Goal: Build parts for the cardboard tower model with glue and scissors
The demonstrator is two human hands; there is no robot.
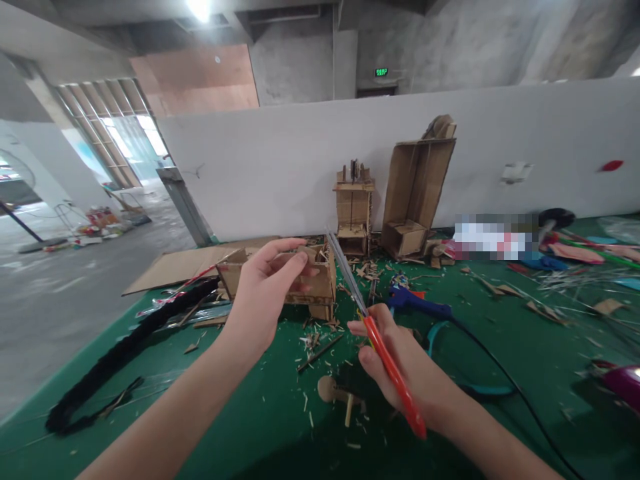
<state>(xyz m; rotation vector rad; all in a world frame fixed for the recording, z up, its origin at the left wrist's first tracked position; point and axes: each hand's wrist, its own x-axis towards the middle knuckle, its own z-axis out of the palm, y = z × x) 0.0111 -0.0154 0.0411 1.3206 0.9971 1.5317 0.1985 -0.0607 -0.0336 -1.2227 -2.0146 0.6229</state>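
My left hand [267, 287] is raised in front of a small cardboard box [325, 283], its fingers loosely curved and apart. Nothing shows between them. In my right hand [400, 353] is a pair of long-nose pliers [393, 373] with red handles and a touch of yellow. Their long grey jaws point up and away, just right of the box. Below my hands, a small cardboard piece with a round end [327, 389] and a short stick [349, 410] lie among scraps. A blue glue gun [420, 303] rests beyond my right hand.
Two taller cardboard structures, a narrow one [353, 207] and an open one [417, 193], stand against the white partition [270, 160]. A fuzzy black strip [125, 350] curves across the left. Shavings litter the green tabletop [225, 427]. A black cord [500, 373] runs down the right.
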